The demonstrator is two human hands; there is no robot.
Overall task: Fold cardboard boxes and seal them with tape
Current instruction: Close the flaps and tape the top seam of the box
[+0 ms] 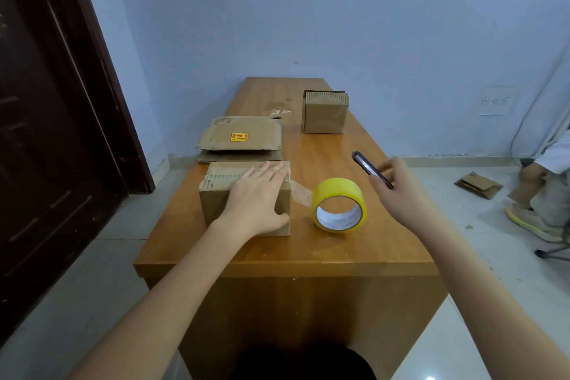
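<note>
Head view looks down on a smooth wooden table (324, 244). Near its front left stands a small square cardboard box (216, 203) with ribbed, corrugated flap edges on top. The left hand (257, 194) lies flat across the box top, fingers straight and together, thumb down the near side. A strip of clear tape (302, 193) runs from the box's right edge to a round yellow tape roll (338, 204) standing on edge just beside it. The right hand (398, 191) hovers above the table, fingers curled around a thin dark cutter (371, 169). Behind lie 2 flattened cardboard sheets (240, 139), stacked, and a second folded box (325, 112) farther back.
</note>
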